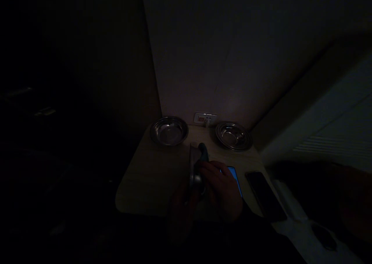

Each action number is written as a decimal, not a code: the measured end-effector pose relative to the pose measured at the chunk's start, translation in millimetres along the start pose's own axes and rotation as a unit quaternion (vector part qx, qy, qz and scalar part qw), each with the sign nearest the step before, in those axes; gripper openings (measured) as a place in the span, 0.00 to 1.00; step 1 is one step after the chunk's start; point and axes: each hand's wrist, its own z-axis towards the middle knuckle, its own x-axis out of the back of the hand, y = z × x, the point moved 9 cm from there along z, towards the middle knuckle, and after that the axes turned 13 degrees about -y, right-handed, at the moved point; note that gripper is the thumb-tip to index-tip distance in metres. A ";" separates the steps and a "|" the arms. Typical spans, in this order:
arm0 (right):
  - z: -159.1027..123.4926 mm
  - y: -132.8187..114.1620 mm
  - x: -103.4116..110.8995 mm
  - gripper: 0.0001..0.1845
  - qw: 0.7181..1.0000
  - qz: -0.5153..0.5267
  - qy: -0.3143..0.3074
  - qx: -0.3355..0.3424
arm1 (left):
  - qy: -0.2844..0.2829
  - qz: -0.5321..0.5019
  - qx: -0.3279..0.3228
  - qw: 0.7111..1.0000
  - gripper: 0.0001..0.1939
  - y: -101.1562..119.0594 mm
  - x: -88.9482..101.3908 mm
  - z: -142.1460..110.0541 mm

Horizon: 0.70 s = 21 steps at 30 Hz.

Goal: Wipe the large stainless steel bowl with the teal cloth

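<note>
The scene is very dark. Above the near part of the small table, my left hand (181, 208) grips the lower edge of a metal dish (192, 161), which is tipped up on its side. My right hand (221, 188) is closed against the dish's right face. From its fingertips a dark blue-green, cloth-like piece (203, 151) sticks up along the dish; its exact kind is hard to make out. Much of the dish's face is hidden behind the right hand.
A shiny metal dish (169, 132) sits at the table's back left, several nested ones (233, 136) at back right. A wall socket (205, 119) with a plug is between them. A lit phone (236, 180) and a dark phone (266, 196) lie to the right on the pale table (145, 179).
</note>
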 end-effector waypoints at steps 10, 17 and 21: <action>-18.2 -13.0 0.5 0.14 1.000 -0.010 0.008 0.011 | 0.011 0.041 0.018 0.999 0.19 8.6 1.2 -2.3; 15.5 17.7 -4.6 0.14 0.999 0.005 -0.021 -0.026 | 0.031 0.063 0.030 0.997 0.18 -3.2 11.3 -3.1; 4.2 4.5 -1.0 0.14 1.000 -0.001 -0.014 0.006 | 0.005 0.042 0.001 0.999 0.17 -0.6 5.1 -2.6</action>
